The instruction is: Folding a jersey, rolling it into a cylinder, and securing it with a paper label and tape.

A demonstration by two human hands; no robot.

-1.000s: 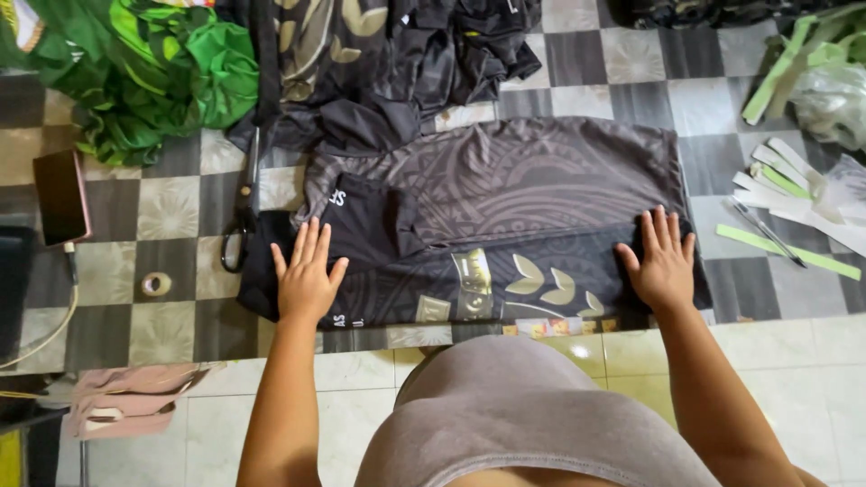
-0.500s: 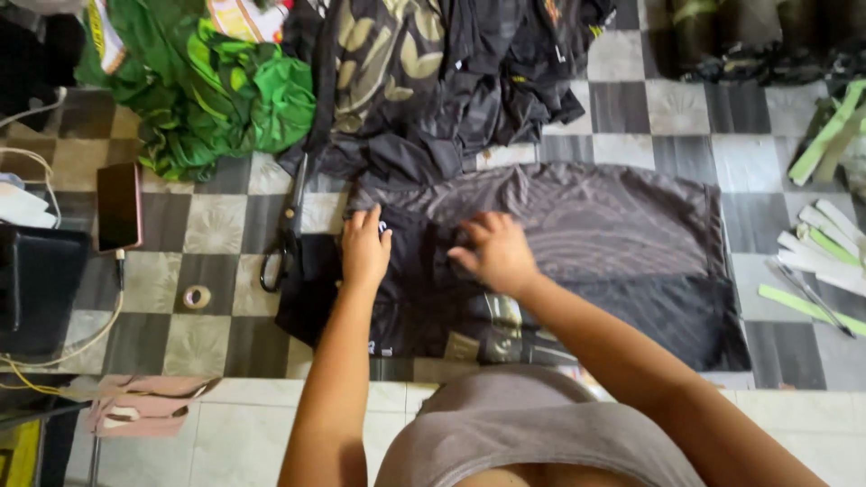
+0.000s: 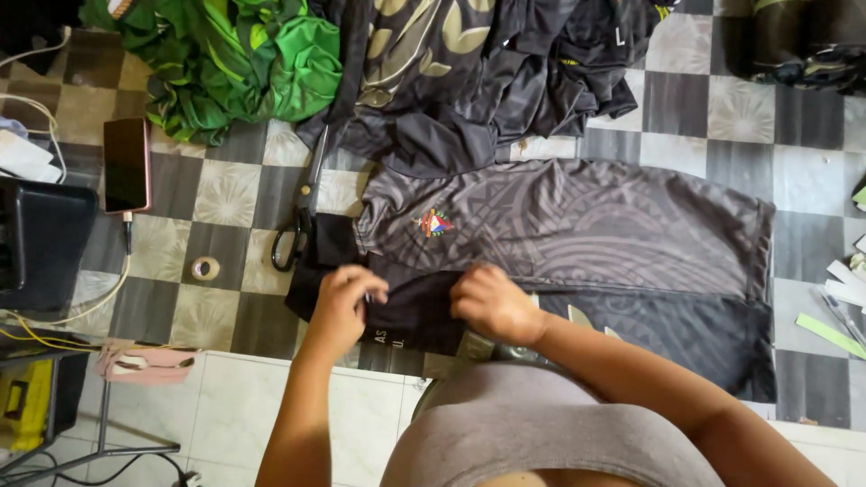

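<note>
Checkered tile floor [image 3: 225, 194] bears a dark jersey [image 3: 586, 234], both hands [image 3: 419, 302] pinching its fold.

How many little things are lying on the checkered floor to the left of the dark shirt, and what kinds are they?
Black-handled scissors: 1
Dark-screened phone with a pinkish edge: 1
Small roll of tape: 1
Total: 3
</note>
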